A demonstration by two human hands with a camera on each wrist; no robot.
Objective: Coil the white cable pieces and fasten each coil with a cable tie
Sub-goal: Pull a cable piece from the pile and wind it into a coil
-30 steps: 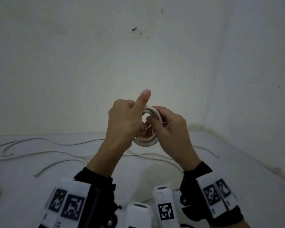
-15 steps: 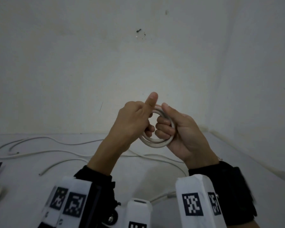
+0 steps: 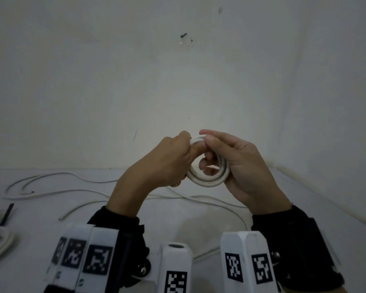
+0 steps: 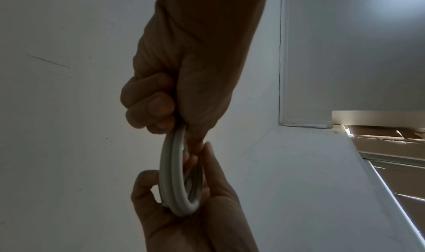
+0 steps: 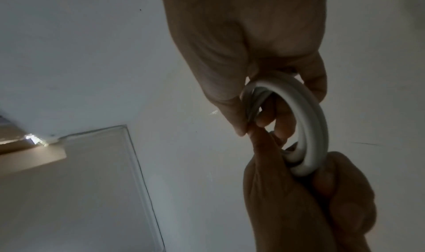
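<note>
A small coil of white cable (image 3: 209, 180) is held up in front of the wall, above the table. My left hand (image 3: 173, 159) grips its left and top side, fingers curled round the turns. My right hand (image 3: 230, 159) holds its right side, fingers hooked through the ring and thumb on top. In the left wrist view the coil (image 4: 174, 176) hangs edge-on between the left hand (image 4: 161, 106) above and the right hand (image 4: 184, 219) below. The right wrist view shows the coil (image 5: 310, 125) with right fingers (image 5: 276, 114) inside it. No cable tie is on this coil.
Loose white cable pieces (image 3: 51, 193) lie across the table behind and under my hands. A black cable tie (image 3: 6, 214) and another white coil (image 3: 0, 248) lie at the left edge. The walls meet in a corner at the right.
My left index finger, which pointed up, has folded down onto the coil. My right hand has turned palm-up and slid round the coil's right side.
</note>
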